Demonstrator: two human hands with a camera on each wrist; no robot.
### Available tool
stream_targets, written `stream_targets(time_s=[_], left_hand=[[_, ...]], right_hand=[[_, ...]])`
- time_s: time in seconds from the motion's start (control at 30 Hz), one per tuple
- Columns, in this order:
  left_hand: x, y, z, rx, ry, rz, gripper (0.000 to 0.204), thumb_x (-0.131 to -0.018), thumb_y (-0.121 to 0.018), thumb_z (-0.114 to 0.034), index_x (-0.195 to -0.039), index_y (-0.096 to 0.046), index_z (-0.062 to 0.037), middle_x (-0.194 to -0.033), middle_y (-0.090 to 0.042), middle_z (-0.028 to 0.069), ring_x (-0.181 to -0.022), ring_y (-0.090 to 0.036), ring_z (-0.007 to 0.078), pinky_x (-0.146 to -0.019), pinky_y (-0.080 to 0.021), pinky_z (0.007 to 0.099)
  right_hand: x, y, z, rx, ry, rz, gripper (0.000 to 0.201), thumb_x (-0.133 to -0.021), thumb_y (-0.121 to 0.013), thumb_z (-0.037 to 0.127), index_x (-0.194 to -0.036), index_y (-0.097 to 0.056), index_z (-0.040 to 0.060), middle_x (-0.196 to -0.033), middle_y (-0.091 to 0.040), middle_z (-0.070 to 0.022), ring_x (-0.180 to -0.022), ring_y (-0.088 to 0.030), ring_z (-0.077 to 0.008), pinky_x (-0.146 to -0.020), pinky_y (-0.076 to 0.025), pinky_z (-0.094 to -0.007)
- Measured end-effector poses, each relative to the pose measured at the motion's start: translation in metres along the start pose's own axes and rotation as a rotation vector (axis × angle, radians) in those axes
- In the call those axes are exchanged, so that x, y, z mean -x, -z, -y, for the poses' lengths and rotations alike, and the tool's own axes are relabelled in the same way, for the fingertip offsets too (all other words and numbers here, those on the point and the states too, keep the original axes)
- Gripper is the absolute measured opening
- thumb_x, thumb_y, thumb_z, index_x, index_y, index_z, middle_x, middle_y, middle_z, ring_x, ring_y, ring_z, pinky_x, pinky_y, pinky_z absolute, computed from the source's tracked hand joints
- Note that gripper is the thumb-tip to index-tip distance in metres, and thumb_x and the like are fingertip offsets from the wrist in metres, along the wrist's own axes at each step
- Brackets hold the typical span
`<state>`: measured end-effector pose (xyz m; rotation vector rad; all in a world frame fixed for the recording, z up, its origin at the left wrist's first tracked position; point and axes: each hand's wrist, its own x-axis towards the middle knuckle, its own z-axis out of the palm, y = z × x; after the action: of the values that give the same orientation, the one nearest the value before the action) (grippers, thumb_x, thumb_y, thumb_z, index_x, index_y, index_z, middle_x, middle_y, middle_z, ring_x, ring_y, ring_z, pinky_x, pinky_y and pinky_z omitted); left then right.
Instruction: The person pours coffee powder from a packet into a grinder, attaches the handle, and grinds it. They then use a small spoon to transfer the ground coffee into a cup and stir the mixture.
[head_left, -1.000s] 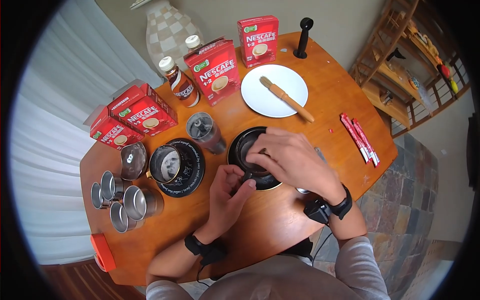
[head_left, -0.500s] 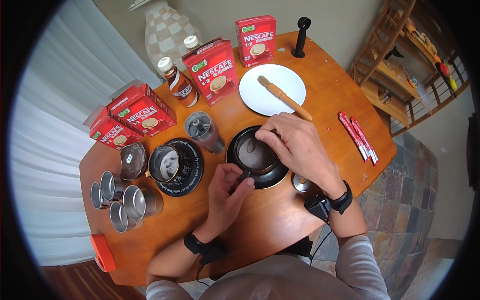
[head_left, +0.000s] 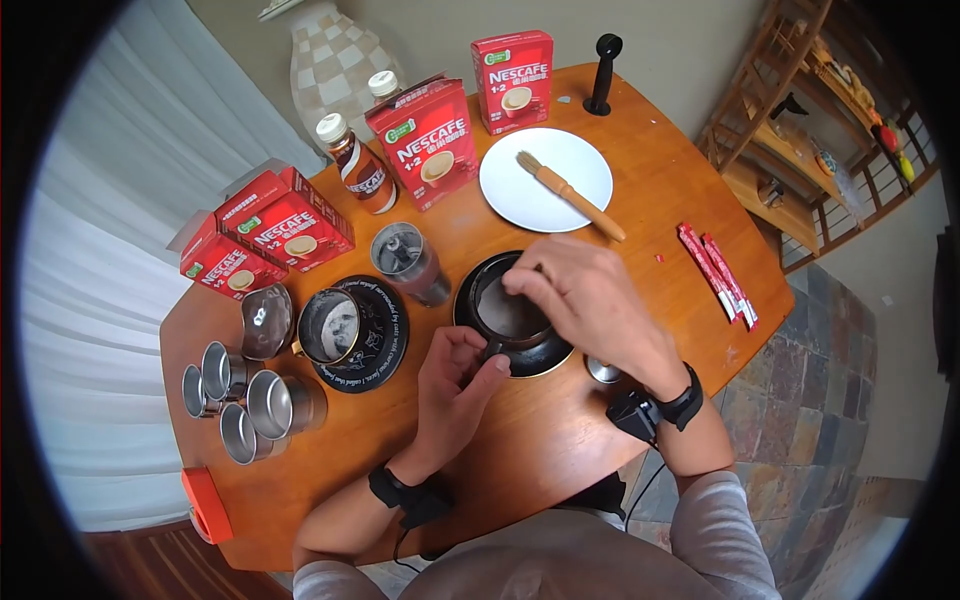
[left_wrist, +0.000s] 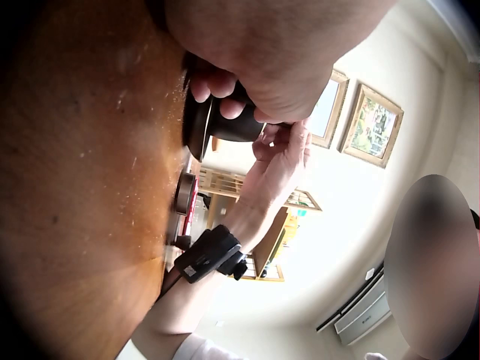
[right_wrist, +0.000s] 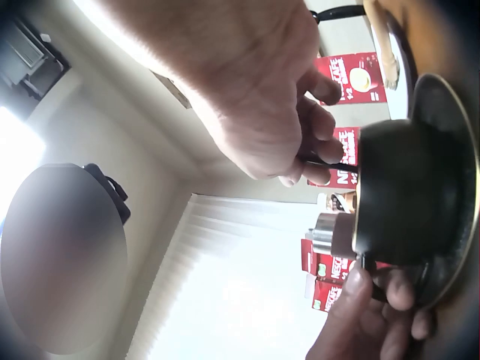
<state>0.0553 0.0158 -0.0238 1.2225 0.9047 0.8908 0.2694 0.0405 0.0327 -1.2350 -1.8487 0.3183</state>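
The right hand's (head_left: 590, 300) fingers are bent and close together, pinching a thin dark stick (right_wrist: 335, 164) that goes down to the top of a black cup (right_wrist: 405, 191). The left hand (head_left: 455, 385) has its thumb and curled fingers squeezed on the little handle (head_left: 493, 348) of that same cup. The cup stands upright on a black saucer (head_left: 540, 362), near the front of the wooden table (head_left: 480, 465), and something grayish shows inside it. A small round metal thing (head_left: 603, 370) sits just beside the right wrist. Past the cup is a white plate (head_left: 510, 200) with a brush (head_left: 570, 195) lying on it. To the left stand a see-through jar (head_left: 410, 262) and another black cup (head_left: 332, 328) on its own saucer (head_left: 385, 345). Farther left are four metal cups (head_left: 275, 405). Red boxes (head_left: 430, 145) stand along the back, and two red packets (head_left: 718, 278) lie far to the right.
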Motion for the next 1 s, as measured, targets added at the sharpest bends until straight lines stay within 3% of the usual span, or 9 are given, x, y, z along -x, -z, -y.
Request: stream_targets(time_s=[0.1, 0.13, 0.33, 0.43, 0.53, 0.63, 0.83, 0.93, 1.0], left_hand=[[0.0, -0.002, -0.001, 0.005, 0.002, 0.006, 0.026, -0.1, -0.07, -0.004, -0.115, -0.049, -0.0045, -0.094, -0.064, -0.001, -0.078, -0.055, 0.0015, -0.068, -0.043, 0.0186], [0.0, -0.001, -0.001, 0.011, -0.001, 0.005, 0.026, -0.1, -0.07, -0.004, -0.115, -0.049, -0.0046, -0.094, -0.064, -0.001, -0.078, -0.056, 0.0015, -0.069, -0.044, 0.0186], [0.0, -0.001, 0.0, 0.011, 0.002, 0.004, 0.025, -0.1, -0.07, -0.004, -0.114, -0.049, -0.0048, -0.093, -0.064, -0.0013, -0.077, -0.056, 0.0018, -0.068, -0.043, 0.0185], [0.0, 0.0, 0.0, 0.013, 0.005, 0.007, 0.025, -0.1, -0.07, -0.004, -0.114, -0.049, -0.0048, -0.093, -0.063, -0.0015, -0.077, -0.055, 0.0019, -0.068, -0.043, 0.0186], [-0.001, 0.001, 0.002, 0.013, -0.007, 0.011, 0.025, -0.1, -0.07, -0.004, -0.114, -0.049, -0.0048, -0.093, -0.064, -0.0014, -0.077, -0.055, 0.0018, -0.068, -0.043, 0.0185], [0.0, 0.0, 0.0, 0.009, 0.001, 0.006, 0.025, -0.1, -0.07, -0.004, -0.114, -0.049, -0.0048, -0.091, -0.062, -0.0022, -0.076, -0.054, 0.0015, -0.067, -0.042, 0.0185], [0.0, 0.0, 0.001, 0.009, -0.001, 0.009, 0.026, -0.1, -0.07, -0.004, -0.114, -0.049, -0.0053, -0.086, -0.057, -0.0051, -0.073, -0.049, 0.0008, -0.065, -0.038, 0.0188], [-0.002, 0.002, 0.006, -0.031, -0.059, 0.024, 0.024, -0.102, -0.067, -0.008, -0.116, -0.047, -0.0072, -0.091, -0.069, 0.0055, -0.073, -0.06, 0.0075, -0.059, -0.044, 0.0202], [-0.002, 0.003, 0.008, -0.043, -0.056, 0.032, 0.024, -0.102, -0.067, -0.008, -0.116, -0.047, -0.0072, -0.091, -0.069, 0.0056, -0.073, -0.06, 0.0075, -0.059, -0.044, 0.0203]], right_hand=[[0.0, -0.002, -0.001, 0.058, 0.015, -0.067, 0.021, -0.098, -0.069, 0.02, -0.087, -0.07, 0.0024, -0.081, -0.069, -0.0156, -0.083, -0.067, -0.0356, -0.069, -0.052, -0.0457], [-0.002, 0.006, 0.002, 0.133, -0.063, -0.014, 0.021, -0.098, -0.069, 0.021, -0.087, -0.07, 0.0031, -0.08, -0.068, -0.015, -0.081, -0.067, -0.0356, -0.068, -0.052, -0.045], [-0.001, 0.0, 0.0, 0.078, 0.011, -0.07, 0.022, -0.099, -0.07, 0.023, -0.087, -0.07, 0.0034, -0.078, -0.068, -0.0146, -0.076, -0.066, -0.0354, -0.067, -0.051, -0.0454], [-0.004, 0.007, -0.003, 0.158, -0.073, -0.063, 0.023, -0.099, -0.07, 0.023, -0.087, -0.07, 0.0032, -0.078, -0.068, -0.0144, -0.077, -0.067, -0.035, -0.067, -0.051, -0.0454], [-0.003, 0.008, -0.003, 0.084, -0.098, -0.012, 0.022, -0.1, -0.07, 0.02, -0.087, -0.069, 0.0014, -0.078, -0.068, -0.0139, -0.074, -0.065, -0.0336, -0.067, -0.051, -0.0404], [-0.002, 0.001, -0.001, 0.086, -0.008, -0.063, 0.022, -0.1, -0.069, 0.02, -0.087, -0.07, 0.0015, -0.077, -0.068, -0.0137, -0.074, -0.066, -0.0327, -0.067, -0.051, -0.04], [-0.002, 0.003, -0.003, 0.103, -0.089, -0.055, 0.022, -0.099, -0.07, 0.022, -0.088, -0.07, 0.0029, -0.075, -0.067, -0.0143, -0.075, -0.066, -0.0349, -0.067, -0.051, -0.0445], [-0.001, -0.003, 0.0, 0.037, -0.028, -0.068, 0.022, -0.099, -0.07, 0.022, -0.088, -0.071, 0.0029, -0.076, -0.067, -0.014, -0.075, -0.066, -0.0345, -0.067, -0.051, -0.0444], [-0.002, 0.0, -0.002, 0.066, -0.035, -0.084, 0.022, -0.099, -0.07, 0.022, -0.088, -0.07, 0.0029, -0.076, -0.067, -0.0138, -0.075, -0.066, -0.0344, -0.067, -0.051, -0.0444]])
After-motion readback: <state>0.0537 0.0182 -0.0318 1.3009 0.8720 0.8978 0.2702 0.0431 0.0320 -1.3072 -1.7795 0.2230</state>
